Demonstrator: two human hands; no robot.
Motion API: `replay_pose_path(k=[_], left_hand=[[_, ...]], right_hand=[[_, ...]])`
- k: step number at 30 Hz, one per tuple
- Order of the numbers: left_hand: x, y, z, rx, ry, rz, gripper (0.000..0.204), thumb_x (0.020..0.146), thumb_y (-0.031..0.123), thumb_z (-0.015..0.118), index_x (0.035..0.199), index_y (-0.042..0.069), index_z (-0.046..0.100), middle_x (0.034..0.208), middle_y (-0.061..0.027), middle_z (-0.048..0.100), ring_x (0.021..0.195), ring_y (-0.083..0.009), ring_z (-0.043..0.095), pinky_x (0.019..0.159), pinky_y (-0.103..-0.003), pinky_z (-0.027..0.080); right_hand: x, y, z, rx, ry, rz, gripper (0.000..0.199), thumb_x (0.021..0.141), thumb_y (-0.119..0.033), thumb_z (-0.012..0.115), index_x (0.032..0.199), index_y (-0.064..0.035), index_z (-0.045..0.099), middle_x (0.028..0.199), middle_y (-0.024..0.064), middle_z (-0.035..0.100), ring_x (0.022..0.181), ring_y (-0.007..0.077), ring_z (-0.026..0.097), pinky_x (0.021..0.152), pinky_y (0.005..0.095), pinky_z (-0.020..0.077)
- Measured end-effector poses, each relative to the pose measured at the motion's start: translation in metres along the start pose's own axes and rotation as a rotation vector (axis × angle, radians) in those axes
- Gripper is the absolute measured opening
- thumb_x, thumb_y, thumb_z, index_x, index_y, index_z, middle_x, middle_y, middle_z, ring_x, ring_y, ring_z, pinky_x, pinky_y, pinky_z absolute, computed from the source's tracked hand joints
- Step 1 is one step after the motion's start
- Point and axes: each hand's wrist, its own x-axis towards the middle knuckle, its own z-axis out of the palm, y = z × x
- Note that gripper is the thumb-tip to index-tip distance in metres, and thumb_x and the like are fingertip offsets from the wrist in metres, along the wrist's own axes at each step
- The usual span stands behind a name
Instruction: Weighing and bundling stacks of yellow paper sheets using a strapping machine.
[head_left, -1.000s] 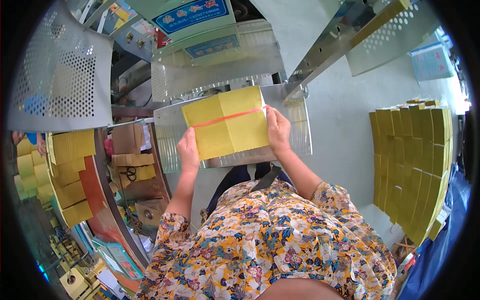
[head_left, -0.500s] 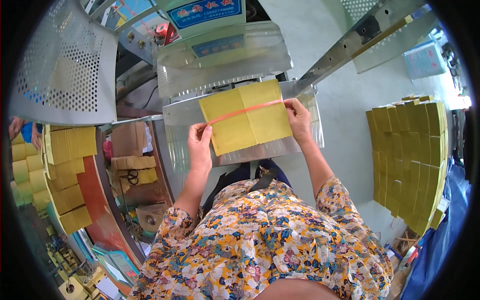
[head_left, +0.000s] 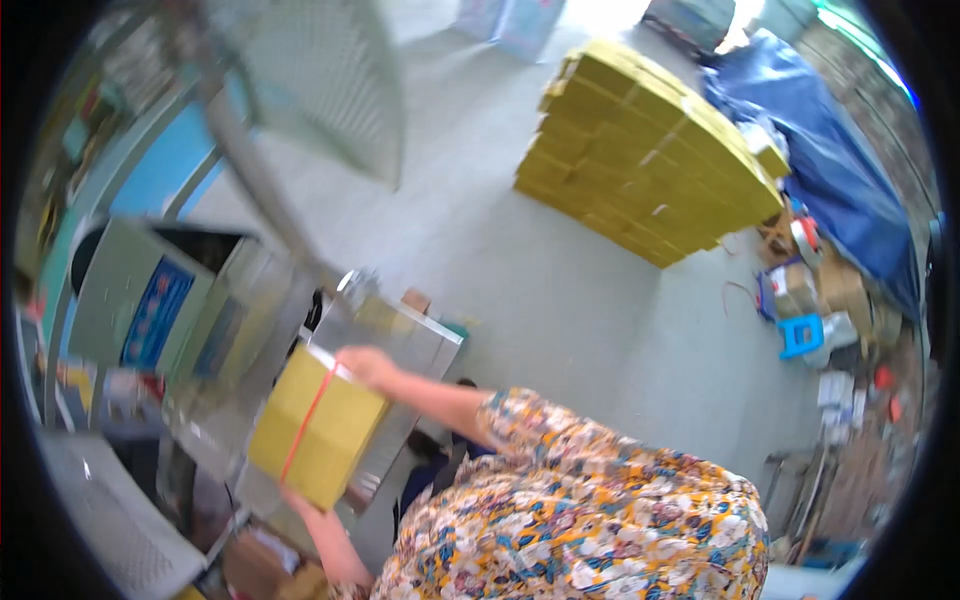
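Yellow bundle [head_left: 345,430], lower left of frame, 1 red strap [head_left: 308,419] across!
Right hand [head_left: 370,368] grips the upper edge, left hand [head_left: 303,505] the lower.

The grey floor [head_left: 590,330] is occupied by a broad stack of yellow bundles [head_left: 640,150]; a blue stool [head_left: 800,337] is also borne by it. The metal table [head_left: 412,345] is partly hidden by a banded yellow bundle [head_left: 335,425]; whether contact is made cannot be told.
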Motion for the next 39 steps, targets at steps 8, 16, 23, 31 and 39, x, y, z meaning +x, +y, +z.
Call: replay_pose_path(k=[8,16,23,31,39], left_hand=[[-0.054,-0.061,0.124,0.137,-0.322,-0.154,0.047,0.102,0.036,0.038,0.131,0.001,0.050,0.124,-0.0144,0.058,0.106,-0.0256,0.062,0.086,-0.040,0.054],[-0.119,-0.193,0.393,0.195,-0.681,-0.267,0.049,0.103,0.039,0.036,0.131,0.002,0.050,0.126,-0.0131,0.058,0.109,-0.0252,0.061,0.089,-0.040,0.052],[-0.215,-0.286,0.576,0.270,-0.866,-0.372,0.050,0.103,0.041,0.034,0.132,0.003,0.050,0.127,-0.0121,0.058,0.111,-0.0248,0.060,0.092,-0.040,0.051],[-0.229,-0.363,0.734,0.336,-1.070,-0.475,0.054,0.104,0.047,0.030,0.133,0.006,0.050,0.130,-0.0097,0.057,0.117,-0.0247,0.056,0.099,-0.040,0.047],[-0.284,-0.447,0.943,0.567,-1.272,-0.660,0.055,0.101,0.048,0.040,0.138,0.007,0.047,0.133,-0.0100,0.056,0.121,-0.0244,0.055,0.099,-0.040,0.047]], right_hand=[[-0.143,0.030,-0.116,0.291,0.209,0.453,0.043,0.098,-0.040,0.045,0.123,-0.0099,0.065,0.120,0.0149,0.066,0.113,0.0291,0.060,0.097,0.0361,0.0448],[-0.271,0.107,-0.298,0.792,0.532,0.598,0.045,0.099,-0.038,0.048,0.131,-0.0086,0.059,0.128,0.0092,0.062,0.117,0.0209,0.058,0.099,0.0318,0.0430],[-0.372,0.181,-0.482,0.780,0.992,0.570,0.042,0.099,-0.035,0.051,0.128,-0.0057,0.059,0.122,0.0106,0.064,0.113,0.0200,0.058,0.097,0.0318,0.0446],[-0.406,0.239,-0.631,1.046,1.219,0.514,0.033,0.100,-0.030,0.052,0.116,-0.0016,0.060,0.100,0.0082,0.065,0.090,0.0147,0.062,0.077,0.0304,0.0509],[-0.456,0.299,-0.805,0.904,1.449,0.409,0.028,0.101,-0.023,0.050,0.117,-0.0021,0.060,0.101,0.0082,0.065,0.090,0.0153,0.063,0.076,0.0304,0.0531]])
